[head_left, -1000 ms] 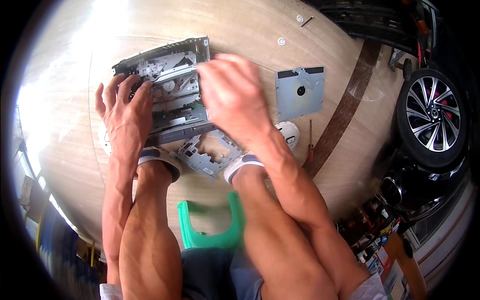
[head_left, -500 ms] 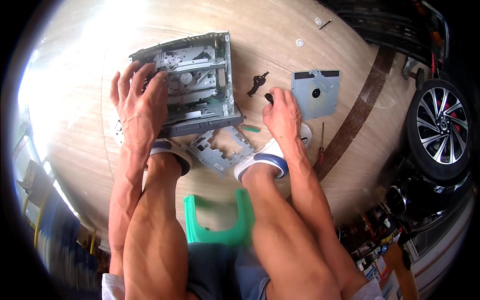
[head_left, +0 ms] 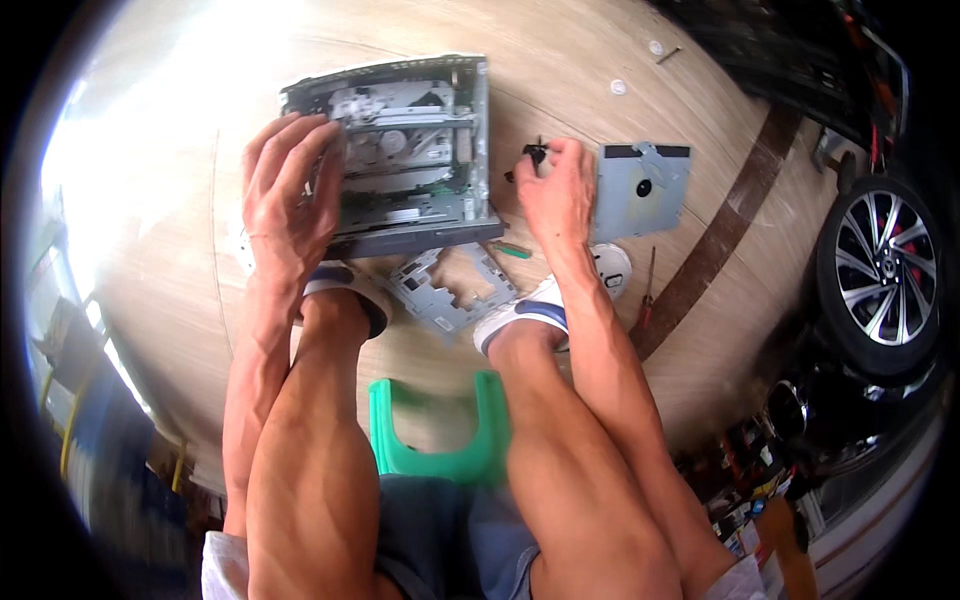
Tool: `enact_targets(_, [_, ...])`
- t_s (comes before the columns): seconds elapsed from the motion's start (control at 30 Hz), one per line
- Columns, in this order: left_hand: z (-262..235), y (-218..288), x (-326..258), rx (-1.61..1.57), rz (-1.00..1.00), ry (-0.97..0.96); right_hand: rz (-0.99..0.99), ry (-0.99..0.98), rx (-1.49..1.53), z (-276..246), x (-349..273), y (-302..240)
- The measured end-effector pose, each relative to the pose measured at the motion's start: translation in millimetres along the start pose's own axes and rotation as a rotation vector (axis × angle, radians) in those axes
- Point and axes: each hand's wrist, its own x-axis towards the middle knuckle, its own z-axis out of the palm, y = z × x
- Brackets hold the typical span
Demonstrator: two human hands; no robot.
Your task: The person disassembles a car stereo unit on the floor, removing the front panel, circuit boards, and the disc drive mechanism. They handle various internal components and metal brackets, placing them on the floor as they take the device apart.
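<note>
An opened metal disc-drive unit [head_left: 405, 150], its mechanism exposed, lies on the floor in front of me. My left hand [head_left: 290, 195] curls over its left side, with fingertips hidden at that edge. Right of the unit, my right hand [head_left: 560, 195] pinches a small black plastic part [head_left: 535, 157], partly covered by the fingers. Beside that hand lies a grey metal cover plate [head_left: 643, 190] with a black round hole. A cut-out metal bracket plate [head_left: 450, 290] lies between my shoes, below the unit.
A small green-handled tool [head_left: 513, 250] lies by the unit's front corner. A red-handled screwdriver [head_left: 647, 300] is right of my shoe. Two white discs, one here [head_left: 618, 88], lie farther off. A green plastic stool [head_left: 440, 462] is below me; a car wheel [head_left: 887, 262] stands at right.
My right hand has moved slightly up and left, onto the black part that lay apart on the floor. The left hand stays at the unit's side. The whole view has shifted a little.
</note>
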Motion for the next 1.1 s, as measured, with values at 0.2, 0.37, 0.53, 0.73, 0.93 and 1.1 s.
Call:
enact_targets(0.2, [31, 24, -10, -0.504, -0.142, 0.302, 0.009, -0.069, -0.039, -16, 0, 7])
enact_targets(0.37, [-66, -6, 30, -0.828, -0.347, 0.349, 0.108, -0.123, -0.018, -40, 17, 10])
enact_targets(0.53, [-129, 70, 57, -0.837, 0.152, -0.033, 0.162, -0.184, -0.074, -96, 29, 36])
enact_targets(0.73, [-105, 84, 27, -0.677, 0.434, -0.997, 0.102, -0.026, 0.165, -12, -4, 15])
enact_targets(0.93, [-101, 67, -5, -0.973, 0.269, -1.033, 0.181, -0.118, 0.09, -18, -5, 12])
enact_targets(1.1, [-108, 60, 7, -0.979, -0.155, -0.602, 0.217, -0.18, 0.231, -35, 13, 6])
